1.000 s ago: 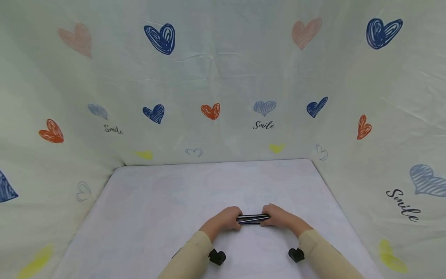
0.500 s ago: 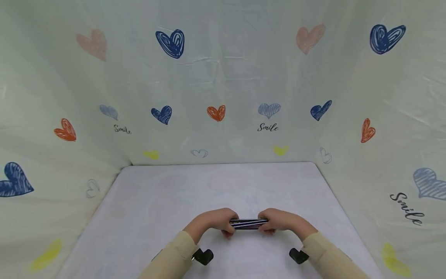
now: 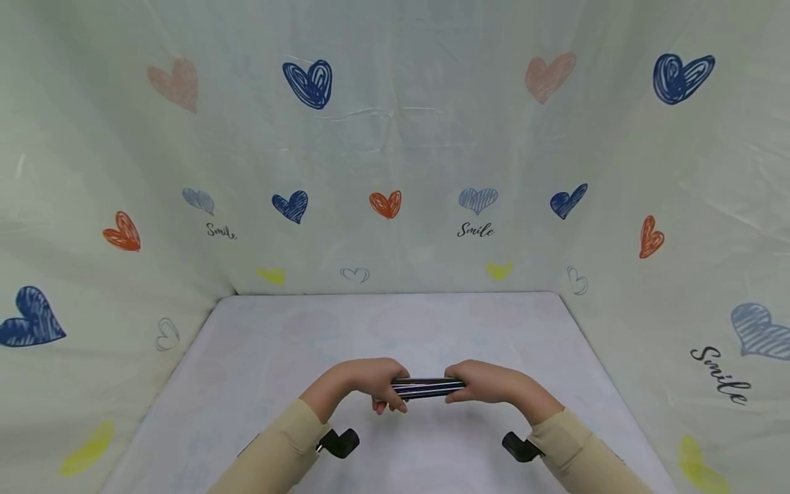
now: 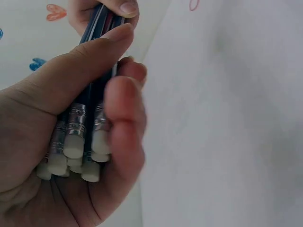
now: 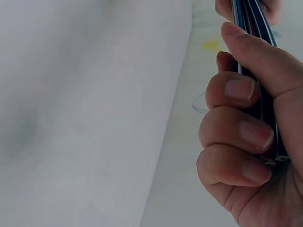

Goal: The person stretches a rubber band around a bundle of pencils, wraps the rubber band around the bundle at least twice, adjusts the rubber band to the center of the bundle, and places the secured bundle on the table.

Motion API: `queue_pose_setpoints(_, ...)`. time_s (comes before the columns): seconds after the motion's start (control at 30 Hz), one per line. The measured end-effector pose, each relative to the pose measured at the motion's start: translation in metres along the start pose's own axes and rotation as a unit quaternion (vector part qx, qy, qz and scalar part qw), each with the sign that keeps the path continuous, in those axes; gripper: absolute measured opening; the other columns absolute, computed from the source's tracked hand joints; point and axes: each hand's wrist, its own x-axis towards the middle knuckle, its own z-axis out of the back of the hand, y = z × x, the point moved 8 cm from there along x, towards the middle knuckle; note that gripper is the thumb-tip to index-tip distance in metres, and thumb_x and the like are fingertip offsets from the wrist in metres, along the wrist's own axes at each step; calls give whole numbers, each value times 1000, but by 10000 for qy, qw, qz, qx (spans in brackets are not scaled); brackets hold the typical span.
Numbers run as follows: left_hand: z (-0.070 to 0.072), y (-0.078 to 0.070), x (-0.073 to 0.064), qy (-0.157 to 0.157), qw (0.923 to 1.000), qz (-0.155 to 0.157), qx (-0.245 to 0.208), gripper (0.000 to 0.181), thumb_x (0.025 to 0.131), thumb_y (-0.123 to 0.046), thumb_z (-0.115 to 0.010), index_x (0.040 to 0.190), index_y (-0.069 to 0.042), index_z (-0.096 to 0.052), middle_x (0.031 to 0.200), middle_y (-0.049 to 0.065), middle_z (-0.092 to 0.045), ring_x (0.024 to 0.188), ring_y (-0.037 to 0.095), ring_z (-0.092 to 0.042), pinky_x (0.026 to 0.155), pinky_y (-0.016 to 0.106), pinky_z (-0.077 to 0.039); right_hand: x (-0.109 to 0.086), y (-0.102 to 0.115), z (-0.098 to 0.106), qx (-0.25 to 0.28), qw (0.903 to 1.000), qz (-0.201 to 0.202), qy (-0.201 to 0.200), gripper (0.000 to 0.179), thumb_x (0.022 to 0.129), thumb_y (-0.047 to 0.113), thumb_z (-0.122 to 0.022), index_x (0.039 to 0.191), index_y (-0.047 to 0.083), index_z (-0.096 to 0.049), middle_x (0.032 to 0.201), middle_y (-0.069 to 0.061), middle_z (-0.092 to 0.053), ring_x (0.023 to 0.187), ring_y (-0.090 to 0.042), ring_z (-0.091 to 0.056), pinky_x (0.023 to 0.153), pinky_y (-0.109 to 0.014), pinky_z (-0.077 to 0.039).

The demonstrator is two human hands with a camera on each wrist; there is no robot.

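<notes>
A bundle of dark striped pencils (image 3: 428,387) is held level between both hands, above the white table. My left hand (image 3: 375,381) grips the eraser end. In the left wrist view, several white erasers (image 4: 74,145) with silver ferrules lie in the palm, and the thumb presses along the pencil shafts. My right hand (image 3: 487,382) grips the other end; its fingers (image 5: 236,130) curl round the pencils in the right wrist view. The tips of the pencils are mostly hidden inside that right palm.
The white table (image 3: 296,343) stretches out around and beyond the hands. Behind it and at both sides hangs a pale sheet (image 3: 420,151) printed with hearts. A black wrist camera (image 3: 338,443) sits below the left wrist, and another black camera (image 3: 521,447) below the right.
The hands have shifted slightly left with the pencils, and more of the bundle shows between them. The left hand's fingers look looser than before. The head view has tilted a little.
</notes>
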Motion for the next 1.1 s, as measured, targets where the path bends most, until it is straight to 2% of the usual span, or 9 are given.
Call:
queue_pose_setpoints(0.17,6,-4,-4,275,9981,372,414,12,82,-5,-77,87,-7,-67,69,2,-66,53,14,-63,54,24,-48,2,16,4,-459,9987,194,-142,15,91,27,-70,83,20,-59,66,14,-49,60,-1,-43,55,-23,-39)
queue_pose_setpoints(0.33,9,-9,-1,270,9975,419,506,14,80,-5,-79,87,-8,-68,73,1,-67,56,16,-65,57,25,-50,5,23,5,-689,9971,202,-253,15,92,28,-69,84,19,-59,68,14,-51,61,-2,-44,57,-24,-41)
queue_pose_setpoints(0.57,13,-13,3,-101,9978,402,514,30,77,-7,-83,102,-10,-67,82,0,-63,62,17,-67,65,26,-50,8,28,8,-658,9974,61,-288,12,92,26,-69,86,16,-64,70,13,-54,63,-3,-46,59,-25,-42)
queue_pose_setpoints(0.67,15,-16,4,-338,9959,464,701,28,76,-9,-84,99,-9,-69,80,-1,-63,62,17,-67,64,26,-50,10,30,9,-617,9976,53,-324,13,92,26,-69,87,15,-65,70,13,-54,62,-3,-46,58,-24,-42)
queue_pose_setpoints(0.8,18,-20,5,-860,9841,745,1364,20,75,-18,-86,80,-11,-68,66,-5,-63,58,13,-65,60,27,-48,13,29,11,-380,9982,-15,-455,14,92,25,-69,84,15,-64,64,10,-54,57,-4,-46,55,-25,-41)
queue_pose_setpoints(0.93,19,-20,1,-1207,9707,1047,1792,24,73,-25,-87,74,-15,-65,58,-6,-62,52,9,-61,57,27,-45,13,27,11,38,9984,-51,-566,14,90,24,-71,80,17,-63,59,7,-56,57,-6,-48,56,-27,-41)
queue_pose_setpoints(1.03,19,-19,-3,-1331,9686,1071,1805,25,73,-27,-87,77,-15,-66,56,-5,-61,50,10,-60,54,26,-44,13,25,10,238,9970,-17,-741,14,88,24,-73,80,17,-64,61,8,-60,60,-7,-50,58,-28,-42)
queue_pose_setpoints(1.1,19,-20,-6,-1410,9681,1005,1812,25,74,-28,-86,78,-14,-66,56,-5,-60,49,10,-59,51,25,-43,13,22,11,328,9942,-35,-1020,14,86,25,-76,81,17,-65,65,10,-61,63,-7,-52,59,-27,-43)
